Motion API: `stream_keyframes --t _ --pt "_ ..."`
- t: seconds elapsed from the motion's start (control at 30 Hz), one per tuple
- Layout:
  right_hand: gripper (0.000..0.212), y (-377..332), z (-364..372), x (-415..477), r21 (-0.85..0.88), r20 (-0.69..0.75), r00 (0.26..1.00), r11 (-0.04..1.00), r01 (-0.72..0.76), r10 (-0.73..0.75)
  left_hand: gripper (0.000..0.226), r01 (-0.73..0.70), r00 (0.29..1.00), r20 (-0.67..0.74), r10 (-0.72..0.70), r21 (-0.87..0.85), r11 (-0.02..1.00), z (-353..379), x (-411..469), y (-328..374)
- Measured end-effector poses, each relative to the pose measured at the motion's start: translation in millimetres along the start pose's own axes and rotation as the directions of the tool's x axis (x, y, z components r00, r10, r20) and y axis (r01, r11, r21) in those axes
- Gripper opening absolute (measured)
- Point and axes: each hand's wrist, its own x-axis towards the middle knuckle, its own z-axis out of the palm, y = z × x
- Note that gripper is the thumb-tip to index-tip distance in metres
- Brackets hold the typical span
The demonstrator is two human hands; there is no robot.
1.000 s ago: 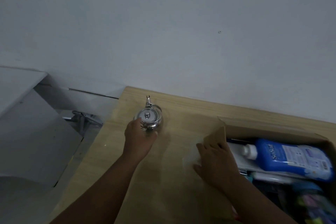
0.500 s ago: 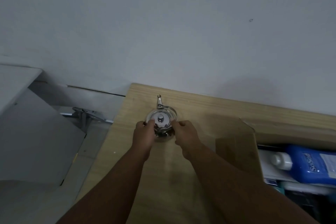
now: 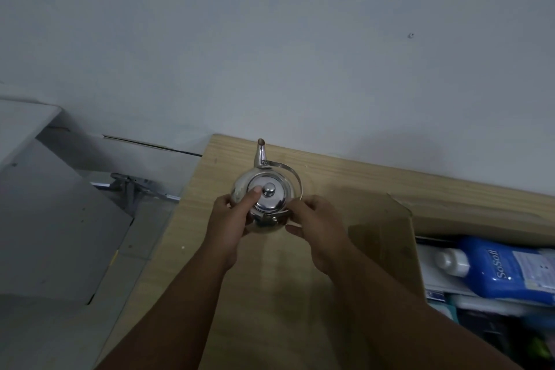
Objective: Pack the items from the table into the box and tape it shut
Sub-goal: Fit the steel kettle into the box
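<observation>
1. Panels of pale grey (image 3: 45, 219) fill the far left, off the table, with a metal bracket (image 3: 132, 186) beside them.
2. The wooden table (image 3: 195, 219) starts right of that, its far edge against the white wall (image 3: 270, 39).
3. The left hand (image 3: 231, 219) wraps the near-left side of the kettle, fingers curled against its body and thumb (image 3: 255, 192) pressed on the lid beside the knob.
4. The steel kettle (image 3: 277, 200) is near the table's far-left corner, upright, spout pointing away to the wall; whether its base touches the wood is hidden by the hands.
5. The right hand (image 3: 318, 225) pinches the near end of the kettle's band handle (image 3: 295, 180), which is swung over to the right.
6. The cardboard box (image 3: 480, 219) sits open at the right, well apart from the kettle, one flap (image 3: 381, 234) standing toward the hands.
7. A blue bottle (image 3: 504, 270) with a white cap lies on its side inside the box, on top of other items too dark to tell apart.
</observation>
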Motion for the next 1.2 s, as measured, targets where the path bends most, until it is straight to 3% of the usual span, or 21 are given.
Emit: stream_keyframes --t 0.13,0.23,0.33,0.4,0.57,0.7,0.77,0.8,0.9,0.97,1.03,1.1,1.2 --pt "0.056 -9.3 -29.6 -28.5 -0.007 -0.013 0.999 1.0 0.03 -0.03 0.081 -0.066 0.992 0.11 0.066 -0.003 0.998 8.3 -31.2 5.3" --pt "0.084 -10.7 -56.1 -49.1 -0.003 0.114 0.993 1.0 -0.02 0.02 0.077 -0.079 0.982 0.167 0.084 -0.033 0.996 21.6 -56.3 2.7" --pt "0.074 -7.6 -79.5 -64.0 0.063 0.274 0.96 0.995 -0.072 0.052 0.076 -0.081 0.968 0.23 0.095 -0.068 0.994 36.0 -77.6 -4.0" --pt "0.073 -6.0 -92.8 -74.6 0.125 0.295 0.955 0.99 -0.064 0.024 0.075 -0.103 0.96 0.255 0.119 -0.077 0.992 46.4 -91.5 -7.8" --pt "0.069 -5.8 -130.1 -100.3 0.228 0.203 0.978 0.974 -0.006 -0.042 0.074 -0.175 0.921 0.346 0.177 -0.038 0.984 81.6 -125.7 -8.7" --pt "0.037 -9.7 -169.9 -121.1 0.264 0.075 0.99 0.96 0.098 -0.122 0.064 -0.34 0.888 0.351 0.297 0.065 0.938 120.1 -159.3 -4.4" --pt "0.034 -9.9 -192.9 -130.1 0.225 0.003 0.99 0.965 0.135 -0.139 0.064 -0.464 0.876 0.244 0.416 0.191 0.865 138.7 -172.3 -5.5" --pt "0.034 -9.1 -203.5 -133.5 0.215 -0.03 0.989 0.966 0.145 -0.142 0.062 -0.547 0.837 0.203 0.509 0.261 0.795 146.1 -177.1 -6.3" --pt "0.032 -6.8 -234.3 -147.8 0.225 -0.104 0.985 0.961 0.159 -0.138 0.041 -0.773 0.614 0.256 0.747 0.385 0.504 172.1 -192.6 -10.3" --pt "0.029 -5.2 -247.8 -154.2 0.245 -0.134 0.982 0.956 0.164 -0.134 0.028 -0.844 0.469 0.357 0.808 0.45 0.291 187.6 -204.4 -11.8" --pt "0.029 -0.9 -264.7 -159.2 0.239 -0.181 0.975 0.956 0.171 -0.129 0.03 -0.872 0.369 0.448 0.814 0.471 0.135 205.6 -216.9 -18.4" --pt "0.033 3.8 -281.9 -162.8 0.232 -0.214 0.969 0.957 0.172 -0.122 0.036 -0.875 0.324 0.505 0.8 0.482 0.05 222.3 -228.2 -24.7" --pt "0.036 6.1 -304.8 -169.1 0.198 -0.252 0.957 0.96 0.2 -0.147 0.036 -0.879 0.329 0.547 0.77 0.476 0.038 242.1 -246.6 -32.6"
